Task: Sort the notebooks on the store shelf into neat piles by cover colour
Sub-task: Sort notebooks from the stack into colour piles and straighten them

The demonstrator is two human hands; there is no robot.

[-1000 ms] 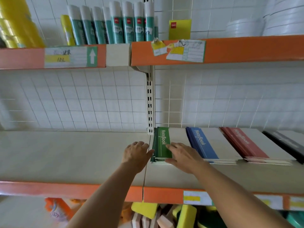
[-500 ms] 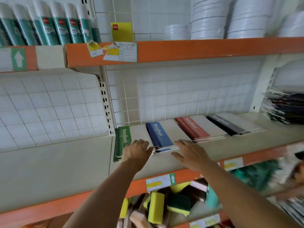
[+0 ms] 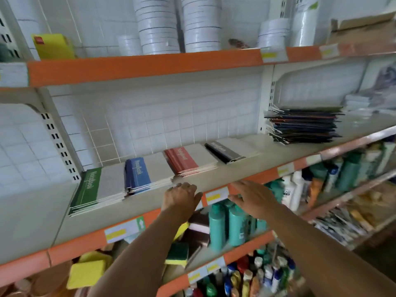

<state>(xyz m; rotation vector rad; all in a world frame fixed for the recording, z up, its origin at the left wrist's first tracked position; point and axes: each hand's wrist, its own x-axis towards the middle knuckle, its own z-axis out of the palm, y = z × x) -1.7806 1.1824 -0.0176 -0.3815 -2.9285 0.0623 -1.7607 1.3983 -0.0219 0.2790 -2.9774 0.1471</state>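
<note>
Four neat notebook piles lie in a row on the middle shelf: a green pile, a blue pile, a red pile and a black pile. An untidy mixed stack of notebooks sits further right on the same shelf. My left hand hovers at the shelf's front edge, just right of the blue pile, fingers relaxed and holding nothing. My right hand is stretched out flat in front of the orange shelf lip, empty.
White tape rolls and a yellow pack stand on the upper shelf. Below are sponges, teal bottles and several small bottles. A slotted upright borders the green pile on the left.
Both hands have left the green pile and moved right, past the blue pile, to the shelf's front edge. The view has swung right, revealing the mixed stack.
</note>
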